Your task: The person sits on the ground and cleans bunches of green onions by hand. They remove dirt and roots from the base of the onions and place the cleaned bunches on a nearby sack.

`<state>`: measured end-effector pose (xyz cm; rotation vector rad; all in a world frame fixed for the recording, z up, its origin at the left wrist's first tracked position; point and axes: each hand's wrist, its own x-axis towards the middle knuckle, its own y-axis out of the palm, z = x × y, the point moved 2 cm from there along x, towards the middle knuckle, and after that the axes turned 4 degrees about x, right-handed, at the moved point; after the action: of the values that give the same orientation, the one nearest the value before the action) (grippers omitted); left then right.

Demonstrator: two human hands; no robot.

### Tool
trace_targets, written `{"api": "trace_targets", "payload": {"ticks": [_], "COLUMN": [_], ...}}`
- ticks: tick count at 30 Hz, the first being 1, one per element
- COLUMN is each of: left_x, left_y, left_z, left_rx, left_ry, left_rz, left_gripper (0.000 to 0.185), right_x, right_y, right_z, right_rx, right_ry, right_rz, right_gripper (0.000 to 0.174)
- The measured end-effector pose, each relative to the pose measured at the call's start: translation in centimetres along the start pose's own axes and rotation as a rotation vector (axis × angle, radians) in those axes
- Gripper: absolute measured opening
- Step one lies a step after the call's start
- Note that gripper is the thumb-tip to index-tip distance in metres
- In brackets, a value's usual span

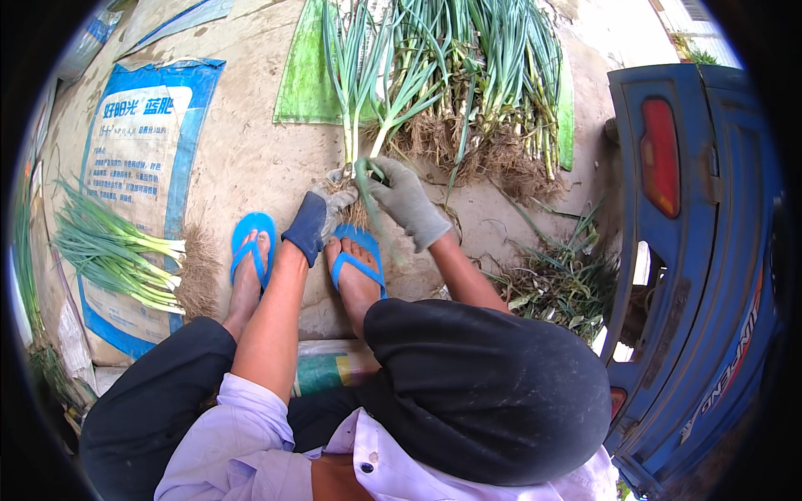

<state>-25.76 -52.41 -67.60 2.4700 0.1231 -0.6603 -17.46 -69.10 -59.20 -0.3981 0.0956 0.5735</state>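
My left hand, in a grey glove with a navy cuff, grips a few green onions by their lower stems, just above the brown roots. Their leaves point away from me. Close beside it, my right hand, in a grey glove, pinches a loose green leaf that hangs blurred below the fingers. Beyond both hands lies a thick heap of rooted green onions on a green woven sack. A bunch with pale stems rests at left on a blue-and-white printed sack.
Stripped leaves and scraps are piled on the concrete floor at right. A blue vehicle body with a red tail light stands along the right side. My feet in blue flip-flops flank the left hand. More green onions lie far left.
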Motion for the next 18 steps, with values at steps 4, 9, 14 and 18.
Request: {"api": "trace_targets", "payload": {"ticks": [4,9,14,18], "left_x": [-0.6,0.5,1.2,1.5], "left_y": [0.3,0.3,0.6,1.5], "left_z": [-0.3,-0.3,1.1,2.2], "left_rx": [-0.055,-0.073,-0.03,0.125], "left_ry": [-0.005,0.126,0.121,0.159], "left_rz": [-0.025,0.034,-0.027,-0.101], "left_gripper": [0.037,0.035,0.045,0.05], "right_x": [0.5,-0.8,2.9,8.0], "right_y": [1.2,-2.2,-4.4,-4.1], "right_z": [-1.6,0.2,2.8,2.6], "right_rx": [-0.196,0.585,0.281,-0.024], "right_ry": [-0.19,0.203,0.19,0.216], "right_rz": [-0.036,0.432,0.037,-0.103], "right_gripper": [0.017,0.016,0.037,0.048]}}
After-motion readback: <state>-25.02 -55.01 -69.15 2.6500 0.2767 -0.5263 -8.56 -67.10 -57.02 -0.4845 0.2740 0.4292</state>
